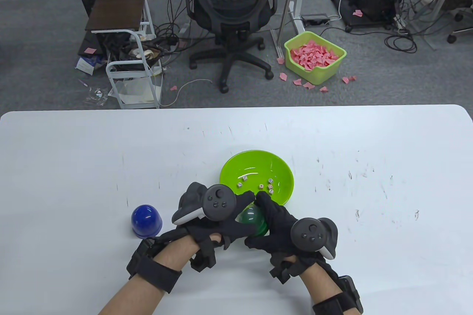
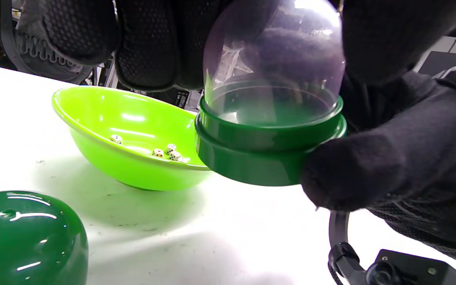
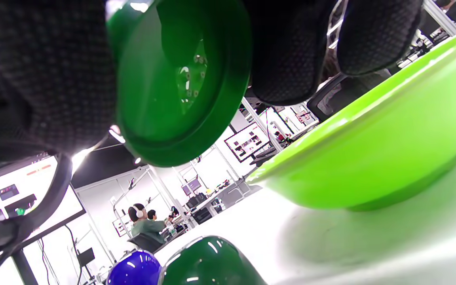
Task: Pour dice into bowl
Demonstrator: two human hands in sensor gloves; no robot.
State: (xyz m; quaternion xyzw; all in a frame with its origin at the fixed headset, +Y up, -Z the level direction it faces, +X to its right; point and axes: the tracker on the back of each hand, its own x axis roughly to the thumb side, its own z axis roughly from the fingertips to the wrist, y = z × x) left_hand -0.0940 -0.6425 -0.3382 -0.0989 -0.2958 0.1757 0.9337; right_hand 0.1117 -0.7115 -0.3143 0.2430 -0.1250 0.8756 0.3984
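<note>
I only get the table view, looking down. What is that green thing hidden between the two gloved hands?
Observer: A dark green round base topped with a clear plastic dome. The left wrist view shows the left hand behind the dome and the right hand gripping the base.
Operator: Any dice inside?
Observer: None show through the dome; the small white dice lie in the lime-green plastic bowl.
Operator: Anything else hidden from me?
Observer: A glossy dark green dome cover stands on the white table beside the blue dome cup.
</note>
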